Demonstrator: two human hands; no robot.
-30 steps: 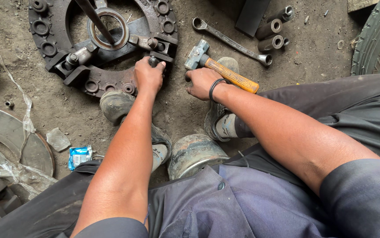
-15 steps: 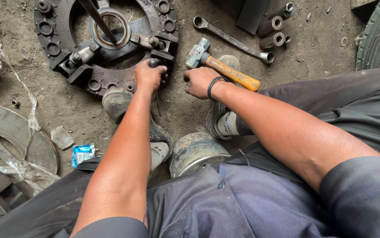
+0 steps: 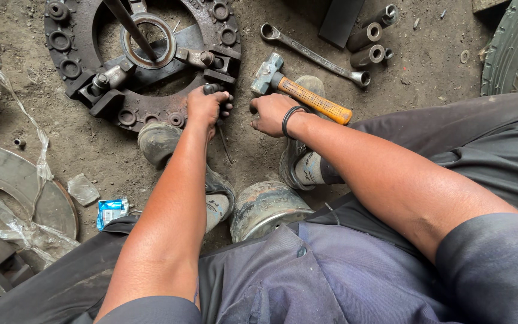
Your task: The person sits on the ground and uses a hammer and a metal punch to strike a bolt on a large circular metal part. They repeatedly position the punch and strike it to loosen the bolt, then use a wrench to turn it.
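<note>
The left hand is closed around a thin dark metal rod or punch, pinning its upper end against the lower right rim of the round, rusty cast-iron clutch pressure plate that lies flat on the dirt floor; the grip looks meant to keep the tool upright on one spot of that rim. Just right of the plate, the right hand is curled into a loose fist beside the steel-headed hammer with an orange handle; whether the fingers actually wrap the handle I cannot tell, since the handle runs out behind the wrist. The two hands sit close together but apart. The plate is braced from below by a worn dark shoe set against its near edge, likely to stop it sliding. Further right of the plate lie a long grey ring spanner and three dark steel sockets, within reach yet clear of the hammer. Open dirt remains between the plate's rim and the spanner, while a dented grey metal can below the plate crowds the near side.
</note>
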